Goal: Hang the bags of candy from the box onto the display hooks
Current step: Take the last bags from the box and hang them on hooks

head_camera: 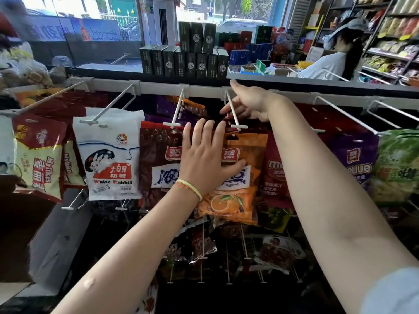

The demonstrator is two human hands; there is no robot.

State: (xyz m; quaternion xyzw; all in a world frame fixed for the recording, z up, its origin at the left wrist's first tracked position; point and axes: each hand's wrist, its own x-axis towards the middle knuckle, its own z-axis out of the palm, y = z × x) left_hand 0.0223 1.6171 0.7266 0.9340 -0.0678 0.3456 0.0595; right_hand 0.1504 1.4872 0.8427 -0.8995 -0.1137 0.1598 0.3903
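An orange candy bag (235, 200) with an orange fruit picture hangs at the front of a white display hook (232, 111). My left hand (204, 159) lies flat against the bag's front, fingers straight and spread, thumb on its label. My right hand (247, 103) reaches over the same hook near the rail, fingers extended around the wire behind the bag's top. A dark brown candy bag (158, 159) hangs on the neighbouring hook to the left. The box is not in view.
More bags hang along the white rail (204, 88): a White Rabbit bag (108, 159), red-and-cream bags (38, 159) far left, red, purple and green bags (396, 166) right. Lower hooks carry dark packets. Dark boxes (183, 62) stand on the shelf above. A person (333, 62) sits behind at right.
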